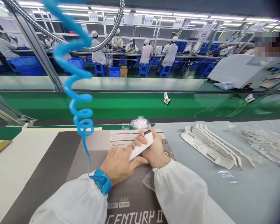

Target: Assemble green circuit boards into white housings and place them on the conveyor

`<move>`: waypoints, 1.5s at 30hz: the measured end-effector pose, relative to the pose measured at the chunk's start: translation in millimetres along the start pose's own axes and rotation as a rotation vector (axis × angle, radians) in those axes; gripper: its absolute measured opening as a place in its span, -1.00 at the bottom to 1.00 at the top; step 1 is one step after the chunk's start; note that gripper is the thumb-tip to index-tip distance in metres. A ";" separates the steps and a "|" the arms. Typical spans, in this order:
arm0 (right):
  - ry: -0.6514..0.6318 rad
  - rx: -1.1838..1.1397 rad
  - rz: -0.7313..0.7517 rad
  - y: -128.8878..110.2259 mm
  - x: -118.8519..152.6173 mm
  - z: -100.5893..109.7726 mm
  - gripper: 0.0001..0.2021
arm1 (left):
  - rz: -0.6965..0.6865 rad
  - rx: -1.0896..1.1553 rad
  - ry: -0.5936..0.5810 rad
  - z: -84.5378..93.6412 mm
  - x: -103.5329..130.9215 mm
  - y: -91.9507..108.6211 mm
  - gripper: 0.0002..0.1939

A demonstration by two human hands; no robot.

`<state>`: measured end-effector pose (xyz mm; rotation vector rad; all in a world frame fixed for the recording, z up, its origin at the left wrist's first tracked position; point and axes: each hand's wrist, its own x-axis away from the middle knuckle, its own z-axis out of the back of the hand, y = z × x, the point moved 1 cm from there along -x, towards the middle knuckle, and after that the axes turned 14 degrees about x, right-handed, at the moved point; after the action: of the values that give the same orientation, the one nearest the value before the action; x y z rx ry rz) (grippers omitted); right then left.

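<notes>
A white elongated plastic piece (142, 147) with a dark end is held above a dark printed cardboard sheet (130, 183). My right hand (156, 149) wraps round its upper part, fingers curled over it. My left hand (119, 163) grips its lower end from the left, the thumb close to my right palm. A blue wrist strap (102, 181) with a coiled blue cord (80, 96) is on my left wrist. Small crumpled clear plastic (140, 122) lies just beyond the sheet.
White curved plastic shells (214, 146) lie on the grey mat at the right, beside a clear bag of small parts (266, 143). A green conveyor (121, 107) runs across, carrying a white part (166, 98). Several people in white sit at a far bench.
</notes>
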<state>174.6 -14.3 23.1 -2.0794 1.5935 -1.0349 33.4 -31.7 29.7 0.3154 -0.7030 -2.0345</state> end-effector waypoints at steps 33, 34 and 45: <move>-0.037 0.205 0.188 31.2 -22.5 5.7 -0.63 | 0.511 0.105 0.517 132.9 -70.1 -118.2 -0.52; -0.043 0.197 0.193 31.5 -22.8 5.1 -0.61 | 0.540 -0.006 0.495 138.0 -78.6 -121.6 -0.51; -0.040 0.197 0.155 27.3 -18.8 -0.6 -0.59 | 0.395 -0.121 0.507 73.3 -43.8 -101.1 -0.64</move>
<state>153.0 -5.5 -0.5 -1.8066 1.5393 -1.0431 -48.6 72.1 26.3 0.5496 -0.2942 -1.5254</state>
